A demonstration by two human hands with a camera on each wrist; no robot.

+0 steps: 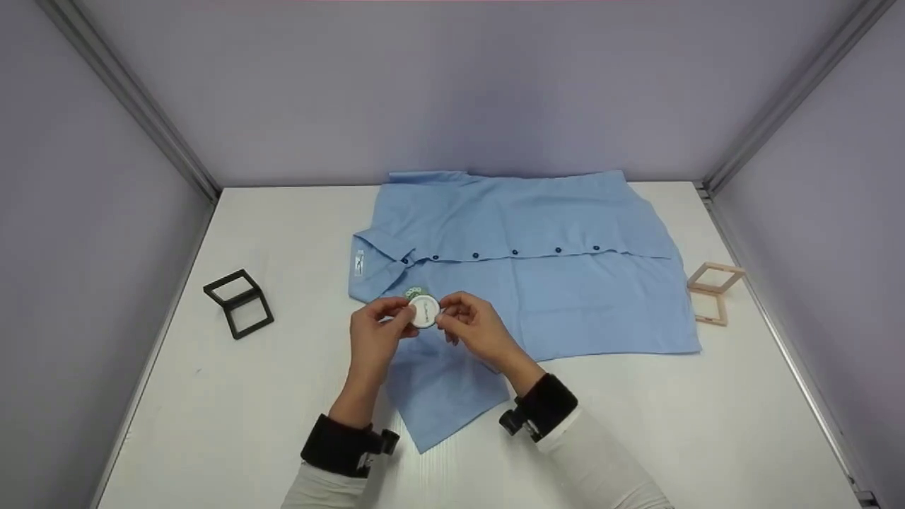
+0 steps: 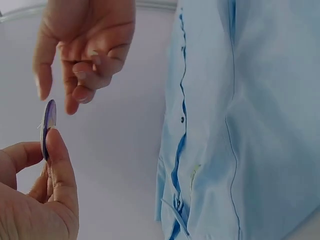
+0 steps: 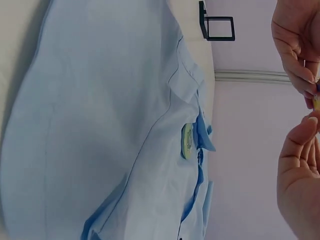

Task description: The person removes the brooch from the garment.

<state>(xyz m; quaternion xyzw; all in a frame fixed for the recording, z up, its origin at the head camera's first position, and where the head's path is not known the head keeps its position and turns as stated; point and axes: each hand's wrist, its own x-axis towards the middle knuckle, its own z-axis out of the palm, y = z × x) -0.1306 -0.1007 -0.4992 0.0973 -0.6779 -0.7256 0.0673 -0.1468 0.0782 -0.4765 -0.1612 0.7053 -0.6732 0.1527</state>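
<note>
round badge pinched upright in left hand | right hand just beside, fingers loose, barely touching rim | hovered over shirt collar

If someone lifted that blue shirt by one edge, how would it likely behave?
The blue shirt would probably drape and sag, since its sleeve already lies in soft folds. It looks thin, so likely light. Pushed, it would likely bunch up on the white table rather than slide whole.
</note>
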